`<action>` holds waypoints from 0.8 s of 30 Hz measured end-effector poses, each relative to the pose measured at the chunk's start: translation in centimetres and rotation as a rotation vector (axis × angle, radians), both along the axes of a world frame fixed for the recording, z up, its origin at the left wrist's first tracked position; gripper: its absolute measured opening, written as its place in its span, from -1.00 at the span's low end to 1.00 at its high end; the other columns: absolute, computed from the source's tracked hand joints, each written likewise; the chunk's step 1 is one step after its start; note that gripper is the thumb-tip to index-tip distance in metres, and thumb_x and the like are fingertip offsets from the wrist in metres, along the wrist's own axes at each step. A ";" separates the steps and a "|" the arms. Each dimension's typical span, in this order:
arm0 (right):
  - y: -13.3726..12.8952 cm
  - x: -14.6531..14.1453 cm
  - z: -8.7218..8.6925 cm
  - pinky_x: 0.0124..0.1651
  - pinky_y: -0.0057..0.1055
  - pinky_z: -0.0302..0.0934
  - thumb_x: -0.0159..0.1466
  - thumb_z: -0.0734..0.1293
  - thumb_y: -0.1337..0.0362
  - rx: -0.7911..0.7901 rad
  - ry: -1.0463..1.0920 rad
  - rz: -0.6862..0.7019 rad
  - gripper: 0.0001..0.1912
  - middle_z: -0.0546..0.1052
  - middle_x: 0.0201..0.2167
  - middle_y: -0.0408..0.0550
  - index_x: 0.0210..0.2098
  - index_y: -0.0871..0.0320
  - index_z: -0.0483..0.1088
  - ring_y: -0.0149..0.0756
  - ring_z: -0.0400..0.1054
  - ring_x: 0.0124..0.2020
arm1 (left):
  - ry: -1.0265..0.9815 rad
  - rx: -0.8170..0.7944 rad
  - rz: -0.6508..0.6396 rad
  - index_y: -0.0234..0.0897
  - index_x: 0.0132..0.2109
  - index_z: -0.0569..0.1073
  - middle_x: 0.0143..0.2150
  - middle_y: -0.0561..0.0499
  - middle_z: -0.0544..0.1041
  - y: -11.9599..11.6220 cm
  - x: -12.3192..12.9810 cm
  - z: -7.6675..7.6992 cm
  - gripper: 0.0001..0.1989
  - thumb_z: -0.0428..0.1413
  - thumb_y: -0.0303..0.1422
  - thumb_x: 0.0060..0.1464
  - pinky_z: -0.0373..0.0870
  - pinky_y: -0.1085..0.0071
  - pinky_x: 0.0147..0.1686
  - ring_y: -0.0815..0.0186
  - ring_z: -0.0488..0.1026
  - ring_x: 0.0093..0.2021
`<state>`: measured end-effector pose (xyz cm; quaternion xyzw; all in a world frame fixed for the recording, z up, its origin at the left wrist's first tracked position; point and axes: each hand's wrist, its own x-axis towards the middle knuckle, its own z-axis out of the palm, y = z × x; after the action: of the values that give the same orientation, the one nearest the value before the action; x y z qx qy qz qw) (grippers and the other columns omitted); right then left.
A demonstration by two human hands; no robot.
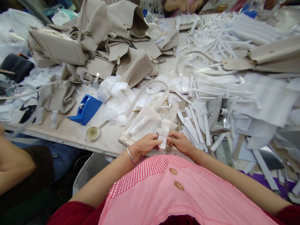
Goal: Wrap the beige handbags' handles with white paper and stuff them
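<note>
1. A white foam strip (163, 137) is held between the fingertips of the left hand (150, 144) and the right hand (180, 142), at the near edge of the worktable (109, 136).
2. The strip looks soft and slightly translucent; it is bunched and creased beyond the fingers, while a flatter, brighter white band is seen between them. Whether anything is enclosed in it cannot be told.
3. Its long axis is pointed away from the apron (145, 193), with the far, crumpled end leaning slightly to the right.
4. The left edge is pinched by the left hand, with the thumb laid on the flat band; the right edge is gripped by the closed fingertips of the right hand.
5. Just beyond the fingers, a beige handbag (150, 116) is laid flat, its looped handle (161, 82) being extended farther away.
6. To the right of the fingers, narrow white strips (192, 125) are scattered; to their left, a round container (92, 133) and a blue tape dispenser (87, 107) are seen.
</note>
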<state>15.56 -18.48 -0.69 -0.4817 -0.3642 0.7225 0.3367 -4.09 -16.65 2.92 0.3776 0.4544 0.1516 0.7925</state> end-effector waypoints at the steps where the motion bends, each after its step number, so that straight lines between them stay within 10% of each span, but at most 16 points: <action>1: -0.2 -0.1 -0.3 -0.44 -0.47 0.11 0.02 0.47 -0.01 -0.014 0.031 -0.019 -0.62 0.44 -0.58 -0.22 -0.41 0.16 0.38 -0.46 0.21 -0.57 | -0.017 -0.010 0.001 -0.44 -0.26 0.54 -0.43 0.01 0.48 0.0 0.0 -0.1 -0.63 0.27 -0.17 -0.08 0.24 0.48 -0.38 0.46 0.29 -0.48; 9: -1.3 -1.2 -0.1 -0.47 -0.49 0.07 0.08 0.37 0.13 0.072 -0.064 -0.028 -0.79 0.34 -0.63 -0.27 -0.41 0.13 0.37 -0.45 0.16 -0.58 | -0.034 -0.014 -0.021 -0.43 -0.21 0.53 -0.36 -0.06 0.52 -0.7 0.5 -0.2 -0.51 0.29 -0.06 -0.14 0.32 0.44 -0.31 0.39 0.38 -0.40; 19: -2.1 -0.9 1.8 -0.60 -0.54 0.13 0.19 0.32 -0.02 -0.092 -0.274 -0.235 -0.63 0.50 -0.50 -0.07 -0.40 0.20 0.37 -0.41 0.34 -0.57 | 0.991 0.903 -0.450 -0.36 -0.10 0.47 -0.15 -0.24 0.47 -2.3 2.8 2.9 -0.59 0.00 -0.08 0.20 0.38 0.21 -0.16 0.10 0.47 -0.17; 24: -1.3 -3.4 2.6 -0.63 -0.55 0.11 0.03 0.45 0.15 -0.098 -0.486 -0.303 -0.74 0.42 -0.66 -0.19 -0.45 0.20 0.38 -0.43 0.27 -0.65 | 0.758 0.924 -0.497 -0.28 0.02 0.43 -0.13 -0.17 0.52 -1.8 0.4 4.0 -0.61 0.10 -0.15 0.13 0.40 0.25 -0.08 0.13 0.49 -0.12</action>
<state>12.18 -19.76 1.87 -0.7054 -0.3227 0.5439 0.3201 -3.72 -18.50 6.91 0.8010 0.4896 -0.0004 0.3445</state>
